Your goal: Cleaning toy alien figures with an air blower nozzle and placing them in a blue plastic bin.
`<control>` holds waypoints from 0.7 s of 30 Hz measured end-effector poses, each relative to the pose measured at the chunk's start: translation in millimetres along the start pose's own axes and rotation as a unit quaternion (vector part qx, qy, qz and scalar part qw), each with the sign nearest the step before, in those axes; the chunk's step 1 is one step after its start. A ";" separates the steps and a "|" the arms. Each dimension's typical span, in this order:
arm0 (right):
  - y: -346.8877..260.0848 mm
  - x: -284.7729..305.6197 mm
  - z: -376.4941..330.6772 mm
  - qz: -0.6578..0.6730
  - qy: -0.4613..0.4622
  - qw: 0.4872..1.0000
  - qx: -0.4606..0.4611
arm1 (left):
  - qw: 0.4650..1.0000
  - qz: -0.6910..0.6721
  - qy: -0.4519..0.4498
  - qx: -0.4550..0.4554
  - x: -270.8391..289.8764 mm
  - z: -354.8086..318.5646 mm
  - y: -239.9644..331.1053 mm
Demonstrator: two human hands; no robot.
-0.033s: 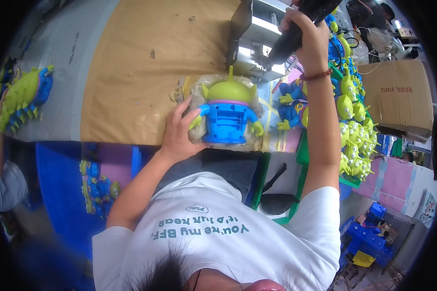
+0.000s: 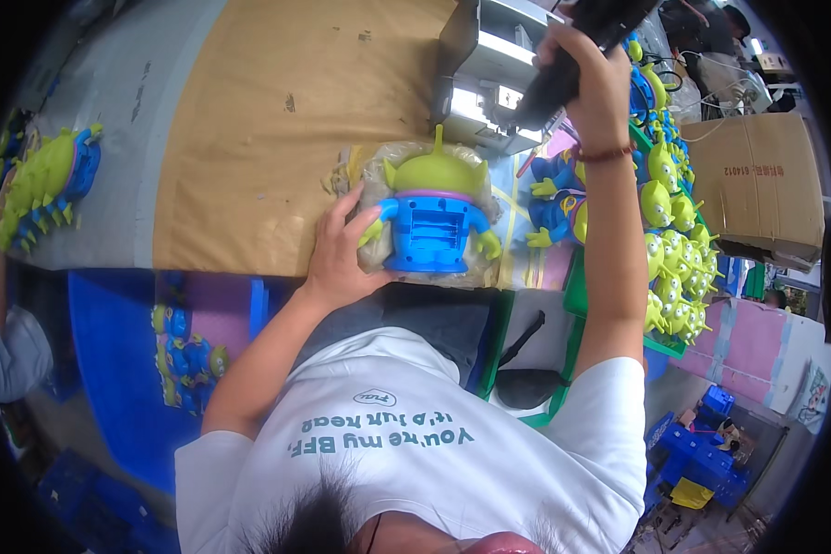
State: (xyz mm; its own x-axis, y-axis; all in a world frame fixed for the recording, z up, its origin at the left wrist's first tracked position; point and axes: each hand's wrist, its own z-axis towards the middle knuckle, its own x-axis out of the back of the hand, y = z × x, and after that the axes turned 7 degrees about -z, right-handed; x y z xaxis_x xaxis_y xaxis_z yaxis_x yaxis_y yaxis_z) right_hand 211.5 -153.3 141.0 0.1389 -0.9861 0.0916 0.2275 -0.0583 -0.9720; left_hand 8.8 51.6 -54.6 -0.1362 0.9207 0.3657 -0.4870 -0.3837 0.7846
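Lettering (image 2: 379, 436) on shirt (image 2: 489, 397) and carton (image 2: 755, 198)

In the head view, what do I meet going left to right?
Row of green-and-blue plastic toys, bare left hand, green-headed blue plastic toy, bare right hand, brown cardboard box.

This looks like a toy factory's assembly floor. On the worktable (image 2: 249, 120), part covered in brown sheeting, lies an open-backed green-and-blue figure (image 2: 437, 231), with a boxy metal fixture (image 2: 489, 78) along the table's far side. Right of the table, many matching figures (image 2: 679, 268) crowd green crates, with a cardboard carton (image 2: 755, 185) beyond. At its left end are a row of similar figures (image 2: 42, 180) and a co-worker's white sleeve (image 2: 18, 355).
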 end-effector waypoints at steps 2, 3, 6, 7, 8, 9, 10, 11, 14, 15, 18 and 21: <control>-16.7 8.5 -17.0 0.041 -0.021 0.999 0.021 | 1.000 0.014 0.000 0.001 0.4 2.0 2.6; -23.2 13.0 -31.0 0.059 -0.026 0.997 0.031 | 1.000 0.016 -0.003 0.000 -0.6 2.8 4.4; -38.7 9.6 -81.4 0.072 -0.073 0.994 0.038 | 0.999 0.043 -0.011 0.000 0.2 2.0 5.8; -43.7 6.5 -97.4 0.073 -0.092 0.992 0.049 | 0.999 0.039 -0.007 -0.003 -0.9 1.4 4.6; -43.8 4.1 -107.9 0.080 -0.111 0.989 0.062 | 0.999 0.035 -0.002 -0.005 -2.5 0.7 2.5; -43.2 1.6 -118.1 0.085 -0.122 0.986 0.070 | 0.999 0.031 0.002 -0.008 -3.6 0.1 1.2; -40.8 1.9 -126.9 0.088 -0.126 0.985 0.078 | 1.000 0.030 0.003 -0.005 -4.3 -0.4 0.8; -37.7 2.0 -132.2 0.094 -0.125 0.984 0.086 | 1.000 0.030 0.001 -0.005 -4.2 -0.6 1.3; -30.1 -3.5 -144.0 0.106 -0.109 0.982 0.108 | 1.000 0.030 -0.003 -0.004 -2.4 -0.6 2.6; -25.6 -4.0 -146.0 0.046 -0.115 0.982 0.140 | 1.000 0.028 -0.001 -0.005 -2.7 -1.0 2.3; -8.9 -0.9 -147.4 -0.001 -0.172 0.963 0.208 | 1.000 0.027 0.000 -0.011 -2.3 -1.6 2.2; 0.3 -5.9 -146.2 0.157 -0.258 0.928 0.218 | 1.000 0.025 -0.002 -0.012 -2.5 -2.3 2.6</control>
State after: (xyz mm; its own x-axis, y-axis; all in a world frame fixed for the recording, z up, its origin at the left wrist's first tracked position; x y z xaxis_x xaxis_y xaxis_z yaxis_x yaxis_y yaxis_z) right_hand 69.8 -170.3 108.6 0.6810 -0.7320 0.0194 0.4513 0.3986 -0.7984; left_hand 5.9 48.5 -54.7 -0.1576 0.9006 0.4051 -0.5003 -0.4265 0.7535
